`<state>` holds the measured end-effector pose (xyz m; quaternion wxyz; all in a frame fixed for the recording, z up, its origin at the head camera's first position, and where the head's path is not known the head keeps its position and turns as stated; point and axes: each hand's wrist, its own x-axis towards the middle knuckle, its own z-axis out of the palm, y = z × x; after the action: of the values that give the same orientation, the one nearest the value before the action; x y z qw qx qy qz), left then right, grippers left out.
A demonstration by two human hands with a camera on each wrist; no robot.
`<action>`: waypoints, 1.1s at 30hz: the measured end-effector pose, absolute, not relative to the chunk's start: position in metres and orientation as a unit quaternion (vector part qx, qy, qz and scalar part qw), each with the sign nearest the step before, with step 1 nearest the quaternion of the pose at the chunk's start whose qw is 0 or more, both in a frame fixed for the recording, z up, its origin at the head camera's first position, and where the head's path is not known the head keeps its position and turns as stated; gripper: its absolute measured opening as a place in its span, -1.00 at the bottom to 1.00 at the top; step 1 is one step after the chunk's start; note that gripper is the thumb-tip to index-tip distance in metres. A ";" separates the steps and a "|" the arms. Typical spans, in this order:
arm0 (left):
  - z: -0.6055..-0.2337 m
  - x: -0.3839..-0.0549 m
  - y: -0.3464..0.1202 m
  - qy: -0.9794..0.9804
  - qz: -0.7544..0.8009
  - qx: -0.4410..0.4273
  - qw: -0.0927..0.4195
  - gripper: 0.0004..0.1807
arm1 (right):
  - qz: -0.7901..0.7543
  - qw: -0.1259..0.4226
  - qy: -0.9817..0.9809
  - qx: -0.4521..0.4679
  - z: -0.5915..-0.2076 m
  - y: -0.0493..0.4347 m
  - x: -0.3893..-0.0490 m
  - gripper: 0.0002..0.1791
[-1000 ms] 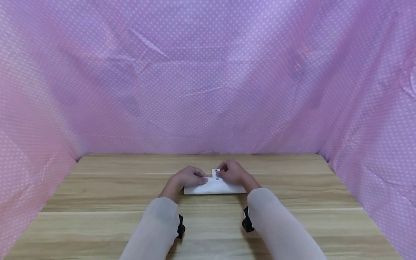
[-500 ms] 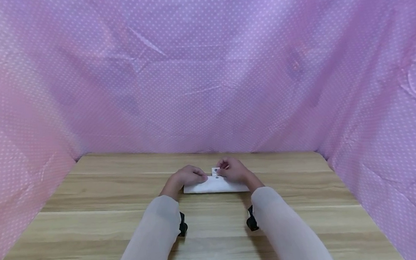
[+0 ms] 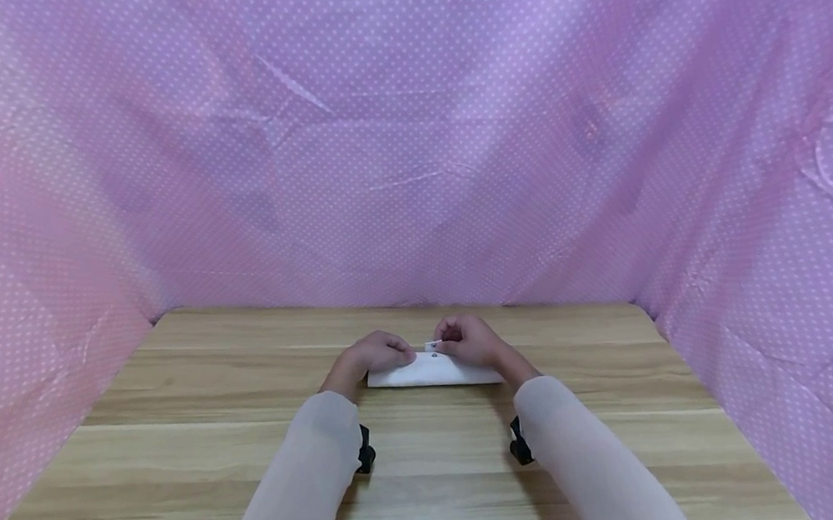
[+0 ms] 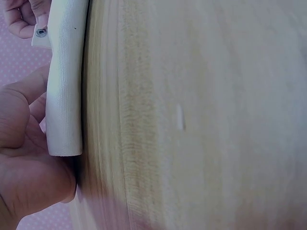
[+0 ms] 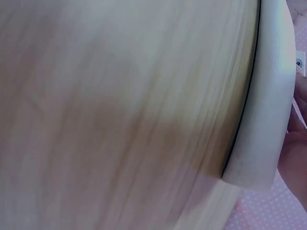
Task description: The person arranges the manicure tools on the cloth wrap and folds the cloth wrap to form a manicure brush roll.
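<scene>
A white folded fabric roll [image 3: 412, 375] lies crosswise on the table, its woven texture plain in the left wrist view. From its far edge sticks a short white tab [image 3: 431, 346] with a metal snap button [image 4: 41, 33]. A second snap part [image 3: 435, 355] shows on the roll just below the tab. My left hand [image 3: 378, 351] holds the roll's left part, thumb on top. My right hand [image 3: 471, 341] pinches the tab between thumb and fingers, its lower side over the roll's right part. In the right wrist view, the right hand [image 5: 295, 158] is mostly cut off.
The wood-grain table [image 3: 439, 492] stretches around the roll. Pink dotted cloth [image 3: 408, 169] hangs behind the table and along both sides. A dark wrist camera [image 3: 364, 451] sits under the left sleeve, another camera [image 3: 520, 441] under the right.
The tab has tilted down toward the roll, and less of it shows. My right wrist and forearm have shifted to the right. The left hand has stayed nearly still on the roll.
</scene>
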<state>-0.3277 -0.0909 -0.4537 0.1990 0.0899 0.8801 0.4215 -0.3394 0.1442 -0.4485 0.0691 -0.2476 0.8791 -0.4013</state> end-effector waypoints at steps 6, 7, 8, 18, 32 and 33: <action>-0.451 -0.327 -0.092 0.878 0.427 0.094 0.196 -0.73 | -0.394 0.071 0.866 -0.299 -0.445 0.146 -0.340 -0.97; -0.451 -0.327 -0.093 0.879 0.425 0.095 0.196 -0.73 | -0.390 0.071 0.865 -0.307 -0.445 0.147 -0.340 -0.97; -0.451 -0.328 -0.093 0.880 0.423 0.096 0.195 -0.73 | -0.389 0.071 0.863 -0.315 -0.445 0.147 -0.340 -0.97; -0.457 -0.333 -0.093 0.890 0.402 0.106 0.185 -0.77 | -0.340 0.075 0.871 -0.347 -0.438 0.148 -0.334 -0.91; -0.455 -0.328 -0.093 0.890 0.404 0.103 0.184 -0.80 | -0.338 0.079 0.882 -0.318 -0.440 0.143 -0.329 -0.86; -0.455 -0.328 -0.093 0.890 0.404 0.104 0.185 -0.80 | -0.349 0.081 0.882 -0.306 -0.442 0.143 -0.329 -0.86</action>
<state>-0.3277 -0.0927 -0.4550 0.1846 0.1036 0.8898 0.4043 -0.3288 0.1427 -0.4417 0.0809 -0.3065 0.8817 -0.3494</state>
